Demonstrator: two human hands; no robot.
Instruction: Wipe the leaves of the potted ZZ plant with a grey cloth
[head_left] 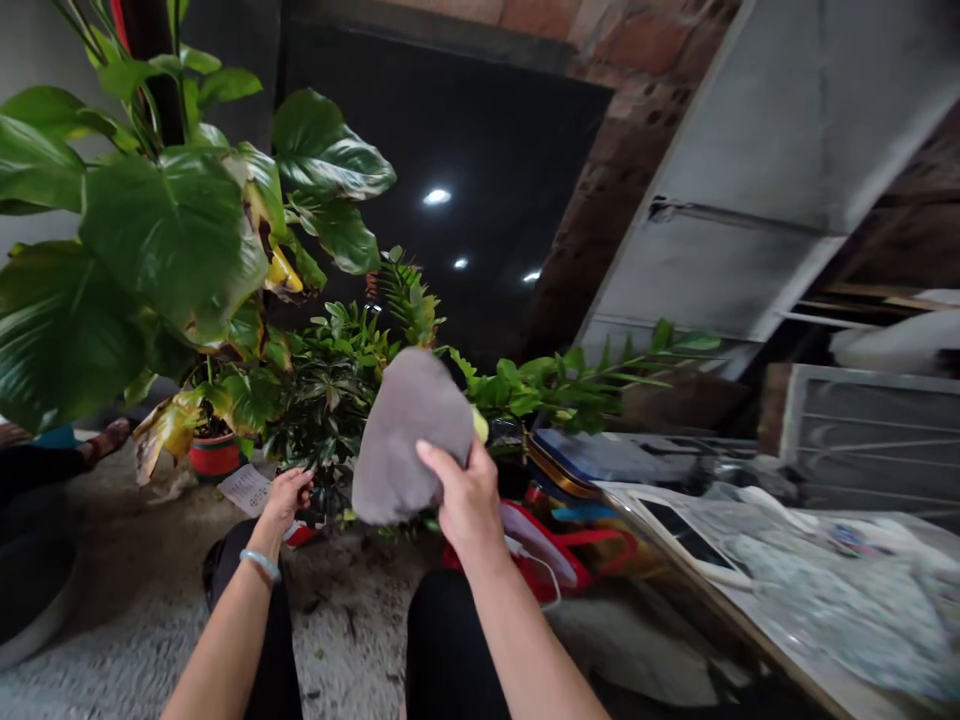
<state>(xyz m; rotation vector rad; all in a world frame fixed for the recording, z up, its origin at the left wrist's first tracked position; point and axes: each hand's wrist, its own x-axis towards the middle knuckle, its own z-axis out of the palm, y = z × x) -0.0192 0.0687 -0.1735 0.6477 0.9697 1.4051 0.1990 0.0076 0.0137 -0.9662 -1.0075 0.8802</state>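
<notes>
In my right hand (469, 490) is a folded grey cloth (405, 440), thumb across its near face and the other fingers hidden behind. Something yellow-green (480, 426) shows at the cloth's right edge; I cannot make out what it is. My left hand (287, 497), with a pale bangle at the wrist, is closed in a pinch against the low leaves of a dark green bushy plant (322, 390). What lies between those fingertips is too small to name. A long leafy stem (570, 385) reaches out to the right behind the cloth.
A large broad-leaved plant (172, 230) fills the left, by a red pot (214, 455). A printed paper (246, 489) lies on the floor. To the right, a red bag (536, 545) sits beside a table holding a white phone or tablet (690, 538) and crumpled plastic (840, 590).
</notes>
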